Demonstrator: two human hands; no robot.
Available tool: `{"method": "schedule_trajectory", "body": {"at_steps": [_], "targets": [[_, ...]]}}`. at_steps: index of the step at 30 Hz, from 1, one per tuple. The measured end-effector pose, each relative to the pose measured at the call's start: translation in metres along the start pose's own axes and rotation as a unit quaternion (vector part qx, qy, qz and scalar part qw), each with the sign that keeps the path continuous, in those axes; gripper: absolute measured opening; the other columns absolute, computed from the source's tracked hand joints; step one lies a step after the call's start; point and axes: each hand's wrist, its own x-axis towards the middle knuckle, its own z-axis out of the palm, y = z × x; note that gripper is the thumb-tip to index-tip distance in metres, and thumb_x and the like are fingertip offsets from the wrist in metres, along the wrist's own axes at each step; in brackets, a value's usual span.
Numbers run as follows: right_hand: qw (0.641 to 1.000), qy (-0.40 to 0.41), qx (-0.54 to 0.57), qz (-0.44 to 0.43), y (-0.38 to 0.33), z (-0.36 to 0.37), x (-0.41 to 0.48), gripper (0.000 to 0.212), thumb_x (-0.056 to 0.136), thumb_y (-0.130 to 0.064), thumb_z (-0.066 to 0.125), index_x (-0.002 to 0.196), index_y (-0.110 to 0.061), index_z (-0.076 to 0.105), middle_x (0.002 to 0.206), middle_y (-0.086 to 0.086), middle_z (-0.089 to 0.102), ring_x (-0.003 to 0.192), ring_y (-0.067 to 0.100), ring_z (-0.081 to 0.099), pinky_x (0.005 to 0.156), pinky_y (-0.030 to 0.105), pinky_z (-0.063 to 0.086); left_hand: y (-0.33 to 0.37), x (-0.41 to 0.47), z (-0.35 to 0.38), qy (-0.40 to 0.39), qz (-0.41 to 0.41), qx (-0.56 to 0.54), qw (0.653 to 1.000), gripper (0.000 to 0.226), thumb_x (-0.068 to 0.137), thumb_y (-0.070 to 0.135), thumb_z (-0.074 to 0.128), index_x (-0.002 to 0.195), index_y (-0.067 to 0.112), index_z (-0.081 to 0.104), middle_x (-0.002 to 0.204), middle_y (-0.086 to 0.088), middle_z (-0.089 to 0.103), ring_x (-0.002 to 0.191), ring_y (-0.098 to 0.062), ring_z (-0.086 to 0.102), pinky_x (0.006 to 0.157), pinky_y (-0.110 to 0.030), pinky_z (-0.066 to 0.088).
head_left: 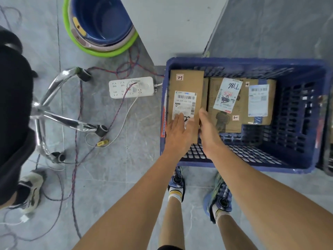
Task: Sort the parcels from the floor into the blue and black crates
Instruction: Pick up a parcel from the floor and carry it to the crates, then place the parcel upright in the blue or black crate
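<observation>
Your left hand (177, 131) lies flat on the parcel (186, 83), and your right hand (209, 130) grips its edge over the crate (252, 62). It's stiff cardboard, likely light; hold it by the long edges.

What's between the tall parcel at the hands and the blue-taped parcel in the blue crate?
The middle parcel, cardboard with a tilted white label, lies between the tall parcel and the blue-taped parcel, seen in the head view.
</observation>
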Motion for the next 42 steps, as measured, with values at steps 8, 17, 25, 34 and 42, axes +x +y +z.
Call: {"method": "schedule_trajectory", "body": {"at_steps": [8,17,25,34,42], "targets": [[0.997,-0.033,-0.056,0.035,-0.017,-0.002,0.001,0.082,0.095,-0.083,0.032,0.166,-0.043,0.019,0.174,-0.015,0.017,0.16,0.011,0.015,0.13,0.049,0.007,-0.003,0.007,0.004,-0.001,0.011,0.031,0.999,0.073,0.095,0.063,0.02,0.157,0.027,0.037,0.168,-0.001,0.027,0.156,-0.02,0.014,0.127,-0.047,0.009],[1.0,0.0,-0.007,-0.016,-0.058,-0.02,-0.05,0.075,0.099,-0.077,0.038,0.163,-0.039,0.031,0.171,-0.014,0.028,0.156,0.008,0.025,0.13,0.045,0.016,0.051,-0.037,-0.007,0.015,-0.019,-0.07,0.997,0.058,0.107,0.052,0.033,0.159,0.026,0.034,0.166,0.002,0.031,0.152,-0.018,0.027,0.117,-0.033,0.019],[0.987,0.014,0.088,-0.133,-0.16,-0.074,-0.196,0.092,0.079,-0.079,0.045,0.162,-0.041,0.033,0.169,-0.015,0.03,0.155,0.006,0.028,0.129,0.038,0.02,0.188,-0.15,-0.021,0.019,0.019,-0.161,0.987,0.06,0.103,0.064,0.036,0.154,0.035,0.039,0.158,0.006,0.041,0.146,-0.019,0.038,0.113,-0.035,0.026],[0.952,0.068,0.114,-0.274,-0.284,-0.147,-0.389,0.084,0.088,-0.076,0.04,0.164,-0.042,0.028,0.173,-0.016,0.02,0.158,0.005,0.019,0.125,0.03,0.02,0.344,-0.306,-0.025,-0.029,0.121,-0.165,0.978,0.074,0.092,0.079,0.042,0.153,0.038,0.043,0.16,0.009,0.041,0.142,-0.013,0.042,0.123,-0.046,0.029],[0.893,0.192,0.166,-0.372,-0.329,-0.185,-0.545,0.073,0.097,-0.073,0.035,0.162,-0.043,0.03,0.17,-0.017,0.028,0.156,0.005,0.025,0.127,0.033,0.021,0.426,-0.428,-0.02,-0.151,0.238,-0.1,0.954,0.105,0.069,0.098,0.04,0.156,0.041,0.037,0.162,0.014,0.036,0.133,-0.004,0.043,0.122,-0.05,0.029]]}}
